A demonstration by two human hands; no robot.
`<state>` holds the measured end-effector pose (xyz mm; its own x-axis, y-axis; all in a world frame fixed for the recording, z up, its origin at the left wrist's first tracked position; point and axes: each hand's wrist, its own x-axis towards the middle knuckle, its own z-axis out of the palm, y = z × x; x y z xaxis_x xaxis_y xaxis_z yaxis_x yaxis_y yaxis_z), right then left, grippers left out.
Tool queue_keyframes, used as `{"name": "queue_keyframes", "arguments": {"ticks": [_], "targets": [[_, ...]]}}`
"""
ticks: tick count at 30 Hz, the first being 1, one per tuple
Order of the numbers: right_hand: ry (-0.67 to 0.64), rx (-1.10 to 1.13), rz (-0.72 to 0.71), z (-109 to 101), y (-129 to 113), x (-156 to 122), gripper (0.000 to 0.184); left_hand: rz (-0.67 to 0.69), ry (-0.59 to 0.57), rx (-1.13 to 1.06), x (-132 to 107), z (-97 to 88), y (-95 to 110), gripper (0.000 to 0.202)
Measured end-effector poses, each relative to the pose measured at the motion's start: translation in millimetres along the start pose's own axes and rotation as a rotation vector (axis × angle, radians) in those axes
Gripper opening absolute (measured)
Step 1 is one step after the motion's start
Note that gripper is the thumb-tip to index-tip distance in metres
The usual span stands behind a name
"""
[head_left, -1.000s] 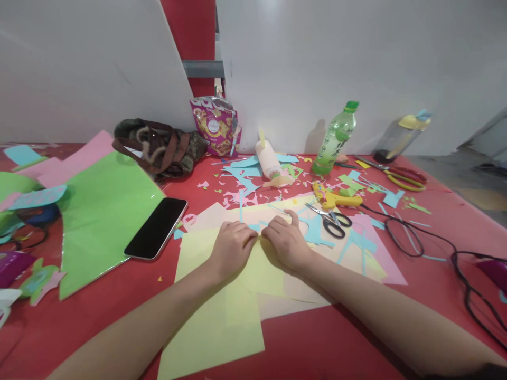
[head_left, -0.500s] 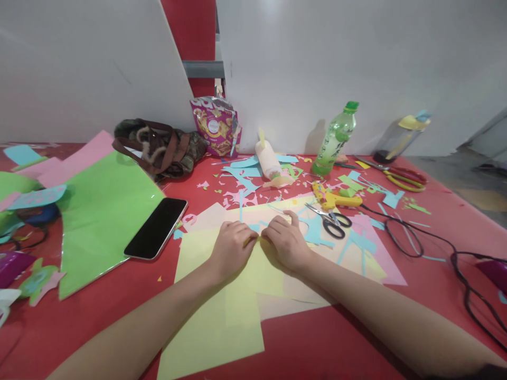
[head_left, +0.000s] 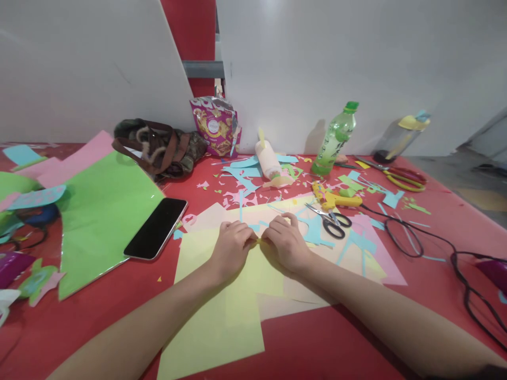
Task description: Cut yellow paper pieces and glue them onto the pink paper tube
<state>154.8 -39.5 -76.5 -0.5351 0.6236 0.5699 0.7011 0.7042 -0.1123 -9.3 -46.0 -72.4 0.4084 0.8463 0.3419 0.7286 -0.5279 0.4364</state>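
Observation:
My left hand [head_left: 231,249] and my right hand [head_left: 285,243] meet at the middle of the red table, knuckles up and fingers curled. Between their fingertips they pinch a small yellow paper piece [head_left: 259,241], mostly hidden by the fingers. Both hands rest on a large yellow paper sheet [head_left: 214,322] that overlaps a peach sheet [head_left: 277,303]. Just right of my right hand lie black-handled scissors [head_left: 331,220].
A black phone [head_left: 157,227] lies on a green sheet [head_left: 101,211] at the left. At the back stand a bag [head_left: 158,148], a snack pouch [head_left: 216,125], a green bottle [head_left: 335,140] and a yellow glue gun [head_left: 330,199]. Red-handled scissors [head_left: 404,177], black cable [head_left: 435,248] and paper scraps lie right.
My right index finger, stretched forward before, has curled in toward the pinch. The hands stay in the same place.

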Motion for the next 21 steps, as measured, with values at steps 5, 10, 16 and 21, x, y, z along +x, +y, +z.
{"name": "queue_keyframes", "arguments": {"ticks": [5, 10, 16, 21], "targets": [[0.011, 0.019, 0.009, 0.7, -0.8, 0.1, 0.023, -0.013, -0.025, -0.006, 0.2, 0.4, 0.7, 0.014], [0.011, 0.026, 0.026, 1.0, 0.6, 0.1, 0.021, -0.003, -0.037, -0.004, 0.4, 1.4, -0.9, 0.010], [0.009, 0.057, 0.048, 1.4, 1.4, -1.6, 0.018, 0.044, -0.036, -0.009, 0.6, 1.4, -2.6, 0.010], [0.021, 0.087, 0.042, 2.3, 0.3, -0.8, 0.018, 0.031, -0.041, -0.029, 0.6, 0.3, -2.6, 0.012]]}}
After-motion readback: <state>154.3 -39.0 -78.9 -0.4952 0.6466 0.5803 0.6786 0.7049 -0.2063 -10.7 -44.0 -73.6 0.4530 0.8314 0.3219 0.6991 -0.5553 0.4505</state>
